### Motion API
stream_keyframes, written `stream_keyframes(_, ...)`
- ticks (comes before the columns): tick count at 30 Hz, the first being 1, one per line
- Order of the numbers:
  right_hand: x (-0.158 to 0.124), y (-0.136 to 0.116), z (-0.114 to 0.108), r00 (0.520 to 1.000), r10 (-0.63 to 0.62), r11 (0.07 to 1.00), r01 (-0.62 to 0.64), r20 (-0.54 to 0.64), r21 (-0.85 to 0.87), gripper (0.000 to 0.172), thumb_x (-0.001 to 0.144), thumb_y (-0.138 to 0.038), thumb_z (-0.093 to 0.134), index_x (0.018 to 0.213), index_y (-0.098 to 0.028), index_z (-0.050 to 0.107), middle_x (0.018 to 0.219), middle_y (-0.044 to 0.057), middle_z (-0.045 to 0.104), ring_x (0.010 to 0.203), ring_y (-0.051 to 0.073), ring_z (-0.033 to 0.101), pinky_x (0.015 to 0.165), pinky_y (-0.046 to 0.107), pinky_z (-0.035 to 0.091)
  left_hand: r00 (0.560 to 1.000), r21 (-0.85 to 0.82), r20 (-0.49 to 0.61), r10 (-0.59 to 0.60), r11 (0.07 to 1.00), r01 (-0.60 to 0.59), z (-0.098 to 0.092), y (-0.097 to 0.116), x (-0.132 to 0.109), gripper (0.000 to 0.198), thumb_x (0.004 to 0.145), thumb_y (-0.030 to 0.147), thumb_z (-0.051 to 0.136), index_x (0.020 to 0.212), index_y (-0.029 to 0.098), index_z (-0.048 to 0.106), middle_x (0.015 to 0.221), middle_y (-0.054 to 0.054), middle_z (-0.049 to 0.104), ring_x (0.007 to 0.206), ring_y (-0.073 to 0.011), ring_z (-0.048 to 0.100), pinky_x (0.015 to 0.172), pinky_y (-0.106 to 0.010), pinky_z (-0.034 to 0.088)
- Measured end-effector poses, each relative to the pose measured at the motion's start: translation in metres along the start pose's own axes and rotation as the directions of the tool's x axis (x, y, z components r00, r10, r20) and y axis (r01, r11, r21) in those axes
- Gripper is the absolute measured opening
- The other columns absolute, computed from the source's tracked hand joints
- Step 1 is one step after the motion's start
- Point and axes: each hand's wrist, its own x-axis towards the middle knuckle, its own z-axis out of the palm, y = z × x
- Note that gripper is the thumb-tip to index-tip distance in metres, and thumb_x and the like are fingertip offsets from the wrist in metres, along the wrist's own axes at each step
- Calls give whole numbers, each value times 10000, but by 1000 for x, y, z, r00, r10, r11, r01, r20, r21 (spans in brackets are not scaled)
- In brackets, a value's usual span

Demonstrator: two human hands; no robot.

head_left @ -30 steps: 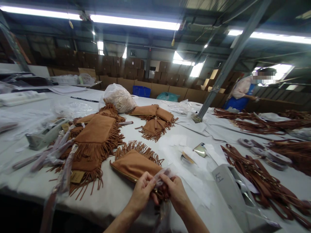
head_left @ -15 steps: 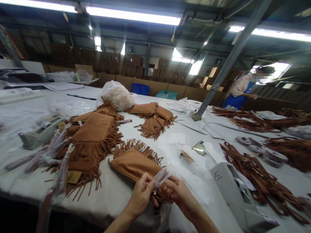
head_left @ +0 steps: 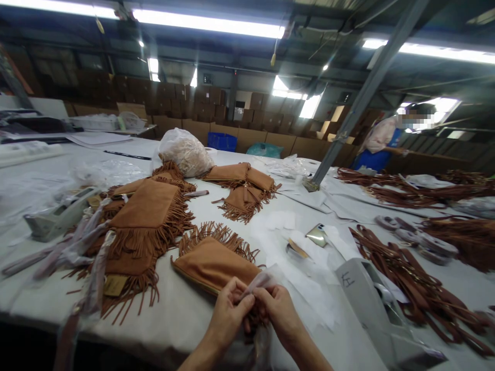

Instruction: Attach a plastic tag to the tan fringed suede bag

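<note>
Both hands meet at the near edge of the table, over the right end of a brown fringed bag. My left hand pinches a clear plastic wrapper between thumb and fingers. My right hand closes on the same wrapper from the other side, its thumb close to the left thumb. Brown material shows beneath the fingers, partly hidden by them. More plastic hangs below the hands over the table edge. To the left lies a pile of fringed bags with plastic-wrapped straps beside it.
Tape dispensers stand at right and left. Brown straps lie at the right. A phone rests on white sheets. A slanted metal post rises from the table. Further off stands a person.
My hands have come closer together, the right one shifting left toward the left thumb. The wrapper is now more covered by the fingers. The bag stays in place.
</note>
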Motion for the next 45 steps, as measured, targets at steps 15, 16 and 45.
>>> stream_keyframes(15,-5,-8,-1,978,196,904,-209,73,373,145,619,-276,605,692,-151,587,421,-88,430,348,24,281,352,160,203,993,252,-35,113,962,-101,1,-12,-4,251,827,400,621,827,158,684,675,-32,698,456,-107,553,385,-177,398)
stream_keyframes(16,-7,-9,-2,976,201,892,-217,83,395,166,624,-287,608,714,-149,588,434,-83,441,362,29,305,360,158,223,994,269,-12,110,958,-103,0,-11,-4,244,836,390,611,837,161,694,691,-39,709,492,-122,582,405,-182,412)
stream_keyframes(45,-4,18,11,997,25,997,-19,-74,73,485,740,-663,565,695,-181,583,340,-65,467,265,84,380,295,207,279,989,336,71,-132,936,101,-18,-2,-13,341,818,490,582,834,149,590,679,-10,620,522,-118,533,429,-198,465)
